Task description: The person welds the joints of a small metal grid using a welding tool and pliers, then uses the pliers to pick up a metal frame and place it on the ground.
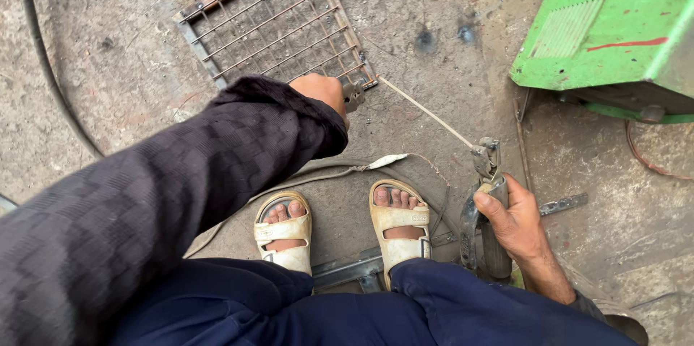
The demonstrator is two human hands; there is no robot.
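Steel grille point(278, 20) under left hand point(322, 91), right hand point(515, 224) gripping electrode holder point(483, 205)

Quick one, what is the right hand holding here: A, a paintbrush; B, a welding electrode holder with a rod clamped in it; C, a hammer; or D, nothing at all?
B: the right hand grips a welding electrode holder whose clamp holds a thin rod running toward the corner of the metal wire grate, where the left hand rests.
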